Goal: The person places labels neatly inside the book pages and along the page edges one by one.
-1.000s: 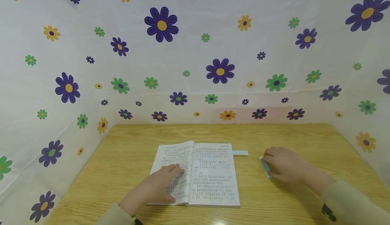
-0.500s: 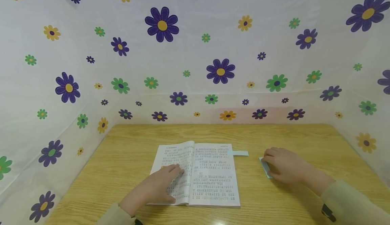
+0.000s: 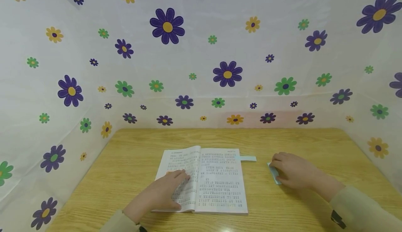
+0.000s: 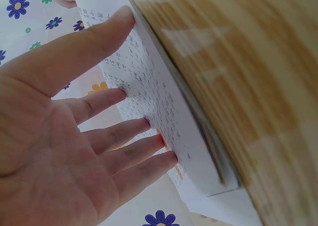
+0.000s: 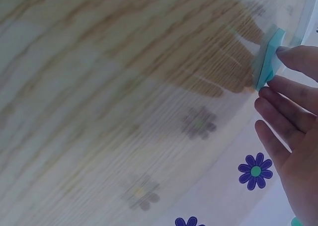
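Observation:
An open book with printed text lies on the wooden table. My left hand rests on its left page, fingertips touching the paper; the left wrist view shows the fingers spread and nearly straight. Beside those fingertips part of an orange strip shows on the page; the rest is hidden. From the right page's outer edge sticks a light-blue paper strip. Right of the book, my right hand pinches a thin light-blue pad, apparently sticky notes, between thumb and fingers, down at the tabletop.
The wooden table reaches back to a white flower-printed cloth, which also hangs along both sides. Bare tabletop separates the book from the pad.

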{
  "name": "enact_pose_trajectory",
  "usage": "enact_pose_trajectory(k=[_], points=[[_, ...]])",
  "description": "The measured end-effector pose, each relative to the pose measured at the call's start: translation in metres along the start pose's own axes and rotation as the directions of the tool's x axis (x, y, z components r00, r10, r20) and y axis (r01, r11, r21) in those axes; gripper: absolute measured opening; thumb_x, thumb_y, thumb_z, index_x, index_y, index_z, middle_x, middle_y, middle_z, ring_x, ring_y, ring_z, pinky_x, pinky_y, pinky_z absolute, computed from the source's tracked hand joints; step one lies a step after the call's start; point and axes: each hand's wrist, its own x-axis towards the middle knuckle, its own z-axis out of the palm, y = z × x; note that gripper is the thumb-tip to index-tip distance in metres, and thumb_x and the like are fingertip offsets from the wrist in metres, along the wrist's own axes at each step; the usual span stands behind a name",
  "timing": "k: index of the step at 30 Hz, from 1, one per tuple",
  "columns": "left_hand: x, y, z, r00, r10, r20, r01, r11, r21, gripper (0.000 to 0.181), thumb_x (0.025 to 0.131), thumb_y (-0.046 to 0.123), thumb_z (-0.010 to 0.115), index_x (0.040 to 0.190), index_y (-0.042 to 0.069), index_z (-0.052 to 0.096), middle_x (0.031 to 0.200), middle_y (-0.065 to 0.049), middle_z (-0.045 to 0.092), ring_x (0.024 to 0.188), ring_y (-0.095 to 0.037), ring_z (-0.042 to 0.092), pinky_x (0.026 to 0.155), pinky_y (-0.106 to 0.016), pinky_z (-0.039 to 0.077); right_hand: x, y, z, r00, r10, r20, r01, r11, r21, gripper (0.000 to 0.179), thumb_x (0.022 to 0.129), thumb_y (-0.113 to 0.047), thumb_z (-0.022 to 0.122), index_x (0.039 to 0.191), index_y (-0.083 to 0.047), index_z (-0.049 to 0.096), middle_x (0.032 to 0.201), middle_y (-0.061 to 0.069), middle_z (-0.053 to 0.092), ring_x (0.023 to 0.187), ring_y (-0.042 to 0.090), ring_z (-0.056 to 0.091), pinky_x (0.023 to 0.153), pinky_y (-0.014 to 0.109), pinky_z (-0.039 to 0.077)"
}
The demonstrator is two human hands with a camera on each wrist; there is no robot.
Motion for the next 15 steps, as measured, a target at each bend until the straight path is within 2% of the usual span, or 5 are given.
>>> enact_pose_trajectory(k=[15], points=[[0.0000, 0.0014, 0.0001, 1.000, -0.004, -0.008, 0.004, 1.000, 0.002, 0.089, 0.075, 0.025, 0.098, 0.151, 0.008, 0.054, 0.162, -0.016, 0.051, 0.149, -0.041, 0.050, 0.120, -0.059, 0.048, 0.0068, -0.0034, 0.0008, 1.000, 0.029, 0.002, -0.029, 1.000, 0.005, 0.028, 0.083, -0.015, 0.086, 0.107, -0.004, 0.075, 0.101, 0.004, 0.069, 0.089, 0.016, 0.063, 0.081, 0.036, 0.064]])
